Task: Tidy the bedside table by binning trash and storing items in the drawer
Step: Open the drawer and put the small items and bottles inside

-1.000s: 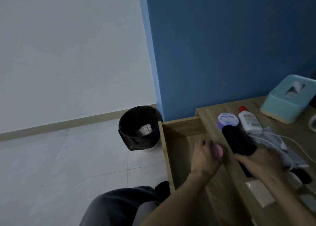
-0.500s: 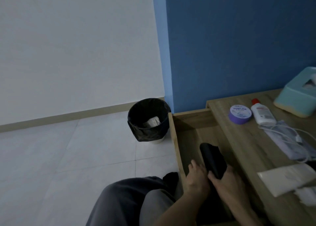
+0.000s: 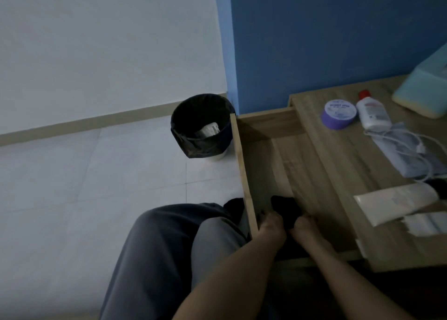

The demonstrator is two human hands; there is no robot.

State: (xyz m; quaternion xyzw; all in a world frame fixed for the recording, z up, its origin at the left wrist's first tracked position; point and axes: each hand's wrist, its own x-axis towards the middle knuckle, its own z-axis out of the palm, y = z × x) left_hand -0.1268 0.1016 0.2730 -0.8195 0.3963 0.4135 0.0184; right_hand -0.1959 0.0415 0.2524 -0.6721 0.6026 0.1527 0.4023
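Both hands down in the open drawer point(image 3: 285, 155), at its near end. Left hand point(image 3: 272, 225) and right hand point(image 3: 305, 226) sit side by side, fingers curled onto the dark bundle point(image 3: 285, 207), pressing it to the drawer floor; grip vs. push can't tell. Bundle's long axis runs away from the hands toward the drawer's far wall. Next item prob. the white tube point(image 3: 396, 202), on the tabletop point(image 3: 338, 164) right of the drawer, so right hand is nearer.

We see: bare forearms, no sleeves | loose grey cloth trousers point(image 3: 169, 254) | our left hand point(image 3: 272, 226), right hand point(image 3: 306, 227) ringless
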